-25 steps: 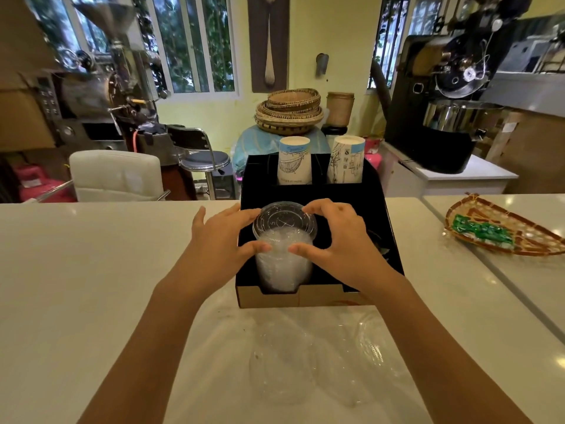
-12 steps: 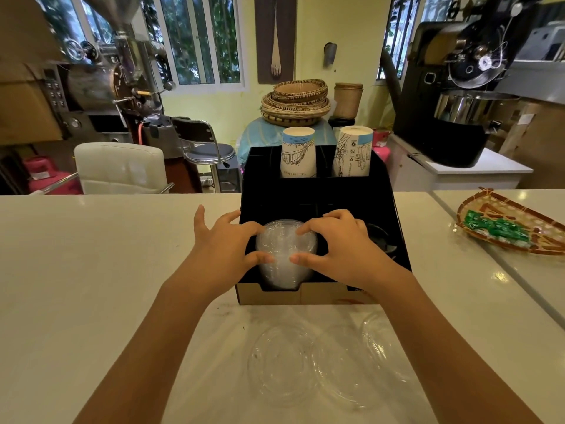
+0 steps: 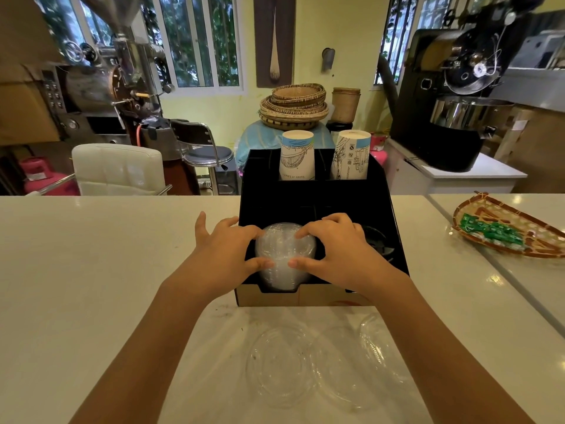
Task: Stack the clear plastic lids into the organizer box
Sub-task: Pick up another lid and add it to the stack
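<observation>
Both hands were clamped on a stack of clear lids [image 3: 286, 258]: the left hand [image 3: 224, 250] gripped its left side, the right hand [image 3: 333, 249] its right, thumbs at the near edge. The stack sat in the front left compartment of the black organizer box [image 3: 315, 203]. Loose lids [image 3: 282, 368] lay on the counter [image 3: 91, 255] just before the box. Two paper cup stacks [image 3: 297, 156] stood in the rear compartments.

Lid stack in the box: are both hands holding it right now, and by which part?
Yes. The left hand and right hand grip the stack of clear lids by its opposite sides, fingers on its top edge, thumbs on its near face.
</observation>
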